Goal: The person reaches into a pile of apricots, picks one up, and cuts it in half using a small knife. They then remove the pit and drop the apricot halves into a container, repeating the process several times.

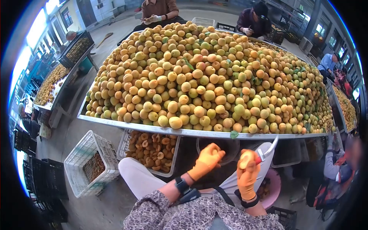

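Both my hands wear orange gloves and are held over my lap, below the metal edge of a table (184, 132) heaped with yellow-orange apricots (199, 76). My right hand (247, 170) is closed round an apricot piece (246, 158) whose pale cut side faces up. A tool with a white curved part and a red part (260, 154) shows beside its fingers. My left hand (207, 159) has its fingers drawn together; whatever they hold, if anything, is too small to make out. Left of it stands a white crate of halved apricots (153, 151).
A white basket (90, 165) with pits stands on the floor at left. A pink basin (271, 186) is beside my right leg. Under the table edge is a dark round container (226, 147). Other people sit across the table and at right (337, 168). Black crates (46, 180) are stacked far left.
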